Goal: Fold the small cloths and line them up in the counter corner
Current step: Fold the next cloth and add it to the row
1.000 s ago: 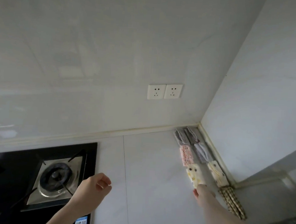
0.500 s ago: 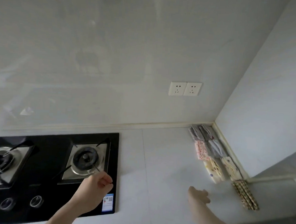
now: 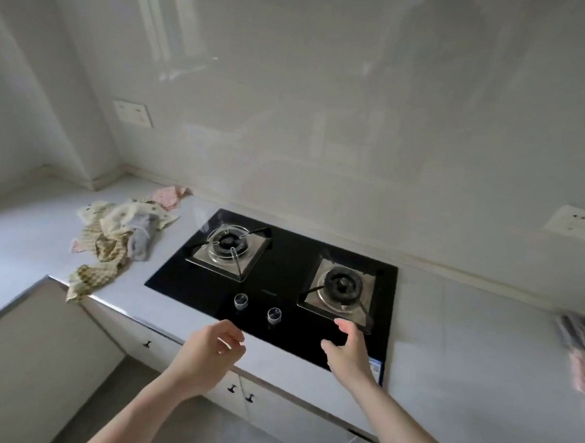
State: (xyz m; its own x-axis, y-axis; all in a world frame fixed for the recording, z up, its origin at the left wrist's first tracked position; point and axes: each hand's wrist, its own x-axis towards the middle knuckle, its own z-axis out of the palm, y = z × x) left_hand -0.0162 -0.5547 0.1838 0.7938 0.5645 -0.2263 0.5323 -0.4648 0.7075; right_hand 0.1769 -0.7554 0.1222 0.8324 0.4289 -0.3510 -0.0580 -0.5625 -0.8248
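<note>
Looking at that heap of small cloths [image 3: 118, 241] on the bench [image 3: 462, 386], I'd guess they handle like any thin kitchen rag: light, floppy, zero stiffness, nothing breakable. They're crumpled over each other, so pulling one will probably drag its neighbours along. Best bet, in my opinion, is to pinch a free corner or loose edge off the top of the pile. The checked cloth [image 3: 90, 277] is an easy candidate, since one end droops over the bench's front edge and is there for the taking.

Both hands are empty right now. The left hand [image 3: 207, 356] hovers in front of the bench edge, near the hob knobs [image 3: 257, 308], fingers loosely curled with nothing in them. The right hand [image 3: 350, 351] is over the front of the black gas hob [image 3: 280, 285], just in front of the right burner [image 3: 342, 286], fingers spread and relaxed.

The unfolded heap sits on the bench left of the hob, well apart from both hands and closer to the left one, with a pink cloth [image 3: 169, 195] behind it against the wall. Way off at the right frame edge you can just see a couple of folded cloths [image 3: 581, 348] lying on the bench, blurry, well apart from the right hand. So there's clearly folding left to do.
</note>
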